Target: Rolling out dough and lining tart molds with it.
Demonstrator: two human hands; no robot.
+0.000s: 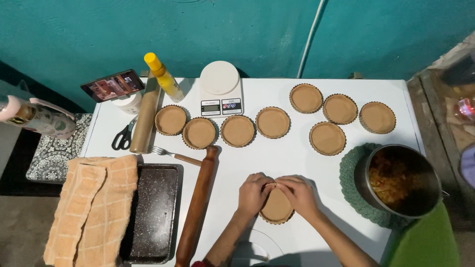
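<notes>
At the near edge of the white table [297,148], a dough-lined tart tin [277,206] sits under both hands: the left hand [254,194] and right hand [298,194] curl over its far rim, fingertips pressing the dough. A wooden rolling pin [197,205] lies just left; a metal pot [403,180] stands right.

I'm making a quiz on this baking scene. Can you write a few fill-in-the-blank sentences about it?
1. The left hand and right hand both press on one round brown dough-lined tart tin on the white table.
2. Besides that one, ____ other lined tins sit on the table.
3. The metal pot rests on a ____ crocheted mat.
4. The long wooden rolling pin lies to the ____ of the hands.

Missing words: eight; green; left
</notes>
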